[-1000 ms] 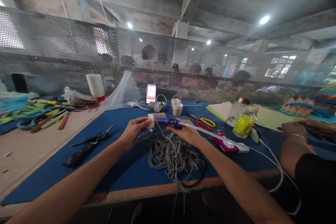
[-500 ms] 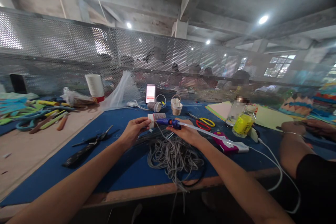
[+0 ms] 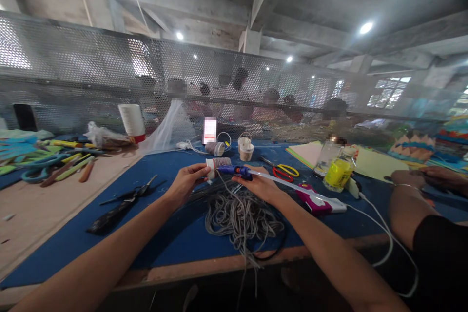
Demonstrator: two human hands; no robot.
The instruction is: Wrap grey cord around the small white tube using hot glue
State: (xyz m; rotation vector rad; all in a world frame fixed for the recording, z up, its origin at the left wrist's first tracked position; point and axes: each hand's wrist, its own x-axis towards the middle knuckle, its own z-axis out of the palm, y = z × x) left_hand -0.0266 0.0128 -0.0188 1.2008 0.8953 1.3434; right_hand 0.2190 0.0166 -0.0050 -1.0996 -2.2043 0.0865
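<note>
Between the thumb and fingers of my left hand is a small paper cup, lying on its side and partly wrapped in grey cord. My right hand grips a blue hot glue gun, whose nozzle points at the cup's wrapped side. A long clear glue stick sticks out of the gun's rear, over my right wrist. From the cup a strand runs down to a loose heap of grey cord below my hands. I cannot make out whether the nozzle touches the cup.
Black-handled pliers lie left on the blue mat. Behind my hands are a cord-wrapped cup, small cups with handles, a lit phone and red-yellow scissors. At right are a yellow-labelled jar, white cables and another person's arm.
My hands, the cup and the glue gun hold almost the same position. Beyond the perforated screen, people have shifted.
</note>
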